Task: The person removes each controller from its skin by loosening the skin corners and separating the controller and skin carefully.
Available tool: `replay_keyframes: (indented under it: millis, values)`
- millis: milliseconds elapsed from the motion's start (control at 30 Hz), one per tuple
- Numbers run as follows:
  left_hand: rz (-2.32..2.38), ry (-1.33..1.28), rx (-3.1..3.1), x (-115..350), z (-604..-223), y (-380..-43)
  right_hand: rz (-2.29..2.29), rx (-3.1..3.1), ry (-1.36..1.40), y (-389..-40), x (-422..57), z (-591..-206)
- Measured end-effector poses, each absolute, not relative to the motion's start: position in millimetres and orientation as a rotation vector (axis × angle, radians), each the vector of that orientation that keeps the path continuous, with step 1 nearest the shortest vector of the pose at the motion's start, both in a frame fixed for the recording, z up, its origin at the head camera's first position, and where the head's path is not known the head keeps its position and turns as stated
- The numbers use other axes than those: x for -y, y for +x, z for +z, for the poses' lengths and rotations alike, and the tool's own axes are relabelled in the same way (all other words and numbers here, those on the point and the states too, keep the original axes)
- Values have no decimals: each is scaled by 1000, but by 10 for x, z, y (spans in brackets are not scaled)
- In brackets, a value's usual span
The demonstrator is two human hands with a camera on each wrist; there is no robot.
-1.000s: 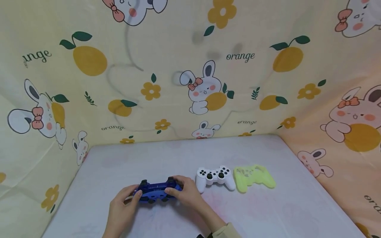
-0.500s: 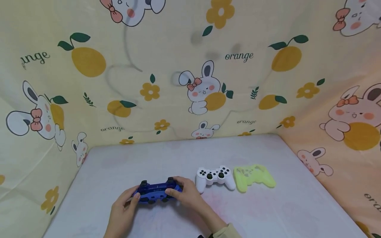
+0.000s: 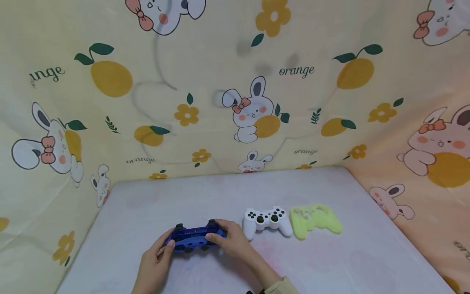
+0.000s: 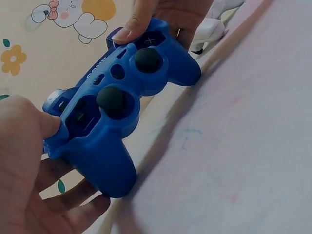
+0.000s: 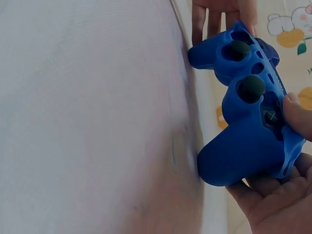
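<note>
A right hand's grip [image 5: 285,202] holds the near end of a game controller [image 5: 234,141] in a blue cover, thumb on its upper side by a cross-marked button and fingers beneath one handle, where the cover's edge flares outward. At the far end, a left hand's grip [image 5: 222,10] holds the other side, fingers behind the handle. Two dark thumbsticks [image 5: 253,88] rise from the face. A pale counter [image 5: 87,117] fills the left; rabbit-and-orange printed fabric [image 5: 292,68] shows at right.
</note>
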State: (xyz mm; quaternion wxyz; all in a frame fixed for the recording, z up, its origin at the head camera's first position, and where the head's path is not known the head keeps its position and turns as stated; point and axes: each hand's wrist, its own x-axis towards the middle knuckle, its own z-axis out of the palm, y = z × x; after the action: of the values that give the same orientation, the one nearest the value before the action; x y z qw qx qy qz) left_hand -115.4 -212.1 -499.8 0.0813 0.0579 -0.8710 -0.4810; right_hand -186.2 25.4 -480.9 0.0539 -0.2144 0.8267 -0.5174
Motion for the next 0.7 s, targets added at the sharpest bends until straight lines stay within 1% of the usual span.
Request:
replay_keyframes:
  millis: [267, 433, 600, 700]
  values:
    - [-1514, 74, 2483, 2148, -5024, -1204, -1500, -2537, -642, -1908, -287, -4823]
    - [-1463, 27, 2476, 2135, -5053, -1204, -1418, -2568, -675, -1881, -330, -4784]
    - [-1374, 42, 2506, 2116, -5070, -1194, -1477, -2564, -683, -1821, -360, -4782]
    - [-1398, 66, 2502, 2116, -5063, -1176, -1531, -2577, -675, -1778, -348, -4799]
